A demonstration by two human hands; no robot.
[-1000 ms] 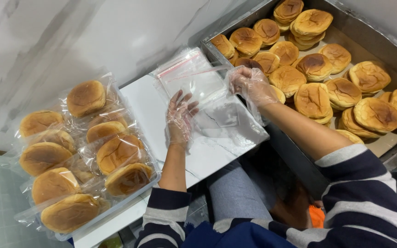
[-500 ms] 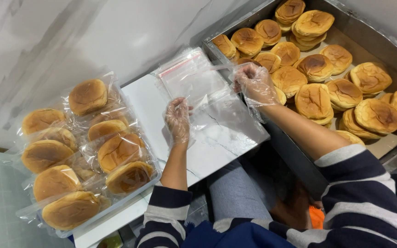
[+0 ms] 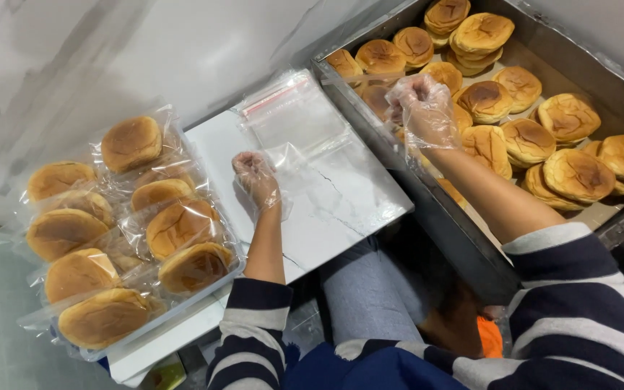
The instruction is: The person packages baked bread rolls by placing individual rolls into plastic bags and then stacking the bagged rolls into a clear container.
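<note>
White marble-look tabletop (image 3: 341, 209) bears clear plastic bags (image 3: 294, 119); your gloved left hand (image 3: 256, 177) pinches one, right hand (image 3: 424, 108) fisted over golden round buns (image 3: 485, 97).

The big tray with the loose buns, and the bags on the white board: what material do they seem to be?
The tray looks like dull grey metal, probably steel: thin folded rim, soft sheen. The bags look like thin clear plastic film: see-through, wrinkled, glossy.

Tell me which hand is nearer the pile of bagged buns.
Left. The left hand rests on the clear bags just right of the bagged buns; the right hand is far off over the metal tray.
</note>
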